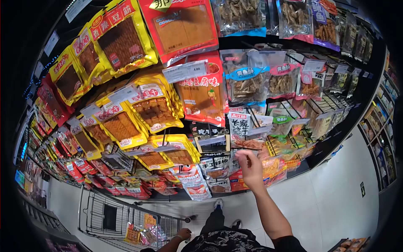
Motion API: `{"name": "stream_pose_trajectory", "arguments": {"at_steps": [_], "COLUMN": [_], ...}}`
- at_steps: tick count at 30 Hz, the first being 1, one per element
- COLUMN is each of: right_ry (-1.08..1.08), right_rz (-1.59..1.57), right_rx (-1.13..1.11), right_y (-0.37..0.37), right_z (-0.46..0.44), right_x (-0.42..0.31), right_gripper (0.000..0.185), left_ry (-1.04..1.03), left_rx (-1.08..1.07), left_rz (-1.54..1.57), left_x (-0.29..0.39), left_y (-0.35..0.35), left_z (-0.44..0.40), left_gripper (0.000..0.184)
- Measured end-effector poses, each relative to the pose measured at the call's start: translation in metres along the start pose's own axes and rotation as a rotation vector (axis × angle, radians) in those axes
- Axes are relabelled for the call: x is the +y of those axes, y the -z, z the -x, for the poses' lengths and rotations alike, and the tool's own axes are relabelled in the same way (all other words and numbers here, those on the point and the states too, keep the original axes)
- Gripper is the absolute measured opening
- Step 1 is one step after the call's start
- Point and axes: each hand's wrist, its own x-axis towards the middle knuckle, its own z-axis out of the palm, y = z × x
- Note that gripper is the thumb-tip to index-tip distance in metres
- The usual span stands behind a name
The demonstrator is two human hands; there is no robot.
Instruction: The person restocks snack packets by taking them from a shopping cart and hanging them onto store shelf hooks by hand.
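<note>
My right hand [250, 168] is raised in front of the lower rack, its fingers curled with the thumb near them. It is nearest to a black-and-white packet [245, 126] and an orange packet [273, 167]; whether it touches any packet I cannot tell. Low in the view, my left hand [184, 233] is beside the right end of a metal shopping cart [121, 210]. Its fingers are small and dark, and what they hold, if anything, cannot be made out. Several snack packets [142, 231] lie in the cart.
A tall rack of hanging snacks fills the view, with yellow packets [121, 40], red packets [180, 29] and clear bags of dried fish [247, 84]. Price tags [185, 71] stick out on hooks. Another shelf [380, 126] stands at the far right, beyond the pale floor [331, 189].
</note>
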Motion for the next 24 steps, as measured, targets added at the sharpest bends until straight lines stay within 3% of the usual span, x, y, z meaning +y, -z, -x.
{"name": "stream_pose_trajectory", "arguments": {"at_steps": [3, 6, 7, 9, 11, 15, 17, 18, 20, 24], "right_ry": [0.112, 0.157, 0.148, 0.240, 0.123, 0.276, 0.425, 0.437, 0.443, 0.292], "right_rz": [-0.085, 0.095, 0.199, 0.387, 0.531, 0.430, 0.267, 0.220, 0.159, 0.056], "right_rx": [-0.107, -0.286, -0.339, -0.190, -0.137, 0.030, 0.111, 0.124, 0.124, 0.074], "right_y": [-0.019, -0.049, -0.061, -0.089, -0.099, -0.108, -0.099, -0.094, -0.083, -0.076], "right_z": [-0.042, -0.107, -0.130, -0.167, -0.162, -0.120, -0.094, -0.069, -0.049, 0.017], "right_x": [-0.027, -0.048, -0.041, 0.000, -0.014, -0.027, -0.036, -0.059, -0.040, 0.001], "right_gripper": [0.016, 0.023, 0.028, 0.045, 0.057, 0.050, 0.041, 0.038, 0.033, 0.031], "left_ry": [0.143, 0.234, 0.161, 0.191, 0.209, 0.112, 0.309, 0.403, 0.475, 0.438], "left_rx": [0.130, 0.286, 0.444, 0.561, 0.778, 1.079, 1.157, 1.121, 1.158, 1.080], "left_rz": [0.114, 0.289, 0.497, 0.580, 0.588, 0.724, 0.584, 0.571, 0.488, 0.555], "left_x": [-0.036, -0.056, -0.065, -0.032, -0.041, -0.085, -0.095, -0.070, -0.088, -0.126], "left_y": [-0.018, -0.046, -0.059, -0.036, -0.041, -0.045, -0.035, -0.004, 0.011, 0.038], "left_z": [0.039, 0.059, 0.062, 0.103, 0.118, 0.117, 0.130, 0.159, 0.163, 0.161], "left_gripper": [0.032, 0.034, 0.026, 0.014, 0.009, 0.013, 0.016, 0.015, 0.016, 0.018]}}
